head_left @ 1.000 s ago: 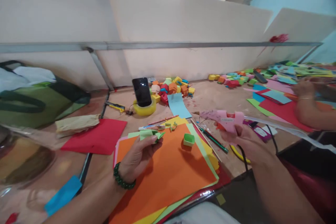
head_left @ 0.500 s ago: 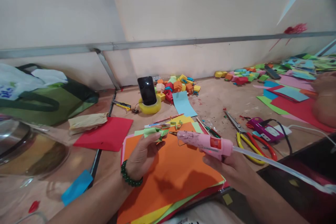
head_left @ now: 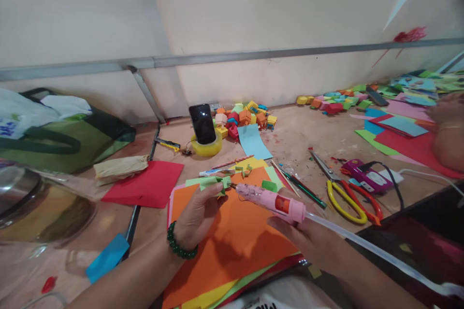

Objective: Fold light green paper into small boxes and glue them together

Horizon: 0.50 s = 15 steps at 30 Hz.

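Pink glue gun [head_left: 270,200]: moved left since a second ago, from clear of the paper stack to over it; nozzle now at the right end of the green paper piece [head_left: 209,183], actual contact can't be told
Right hand [head_left: 302,234]: wrapped around the gun's grip, trigger finger hidden
Glue stick [head_left: 362,245]: long, clear, sticking out of the gun's rear
Left hand [head_left: 199,215]: pinching the green piece between thumb and fingers, above the stack's upper left; green bead bracelet [head_left: 176,243] on wrist
Orange sheet [head_left: 195,270]: top of the stack, under both hands' work
Small green box [head_left: 268,185]: just behind the gun, partly covered by it
Scissors [head_left: 330,175]: right of the stack, beside a purple device [head_left: 373,181]
Phone [head_left: 202,124]: propped in a yellow tape roll [head_left: 208,147], near piled paper cubes [head_left: 245,117]
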{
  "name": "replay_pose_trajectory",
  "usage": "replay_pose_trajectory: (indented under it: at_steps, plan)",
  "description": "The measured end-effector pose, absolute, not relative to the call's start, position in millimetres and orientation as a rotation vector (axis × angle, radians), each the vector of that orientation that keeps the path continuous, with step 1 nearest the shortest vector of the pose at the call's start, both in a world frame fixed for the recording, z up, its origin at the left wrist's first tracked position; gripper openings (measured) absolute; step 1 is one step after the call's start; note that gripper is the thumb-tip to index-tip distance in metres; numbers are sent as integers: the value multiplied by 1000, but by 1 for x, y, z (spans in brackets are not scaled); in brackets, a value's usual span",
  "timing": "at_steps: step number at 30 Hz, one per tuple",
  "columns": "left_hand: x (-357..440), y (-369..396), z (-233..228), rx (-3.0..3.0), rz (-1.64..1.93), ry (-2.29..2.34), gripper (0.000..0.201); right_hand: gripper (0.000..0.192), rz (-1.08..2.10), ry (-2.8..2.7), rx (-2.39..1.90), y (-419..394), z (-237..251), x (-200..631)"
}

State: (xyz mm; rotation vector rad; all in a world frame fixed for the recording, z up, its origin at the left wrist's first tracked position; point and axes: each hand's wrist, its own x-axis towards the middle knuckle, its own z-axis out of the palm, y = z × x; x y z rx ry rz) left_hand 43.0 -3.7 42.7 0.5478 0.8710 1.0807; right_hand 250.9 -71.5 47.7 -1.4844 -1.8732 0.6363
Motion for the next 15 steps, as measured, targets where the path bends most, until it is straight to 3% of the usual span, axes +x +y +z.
replay_pose_trajectory:
  at_steps: [15]
  plan:
    - [41,-3,41,581,1064,866,23,35,737,-1945,-1538,-72,41,258]
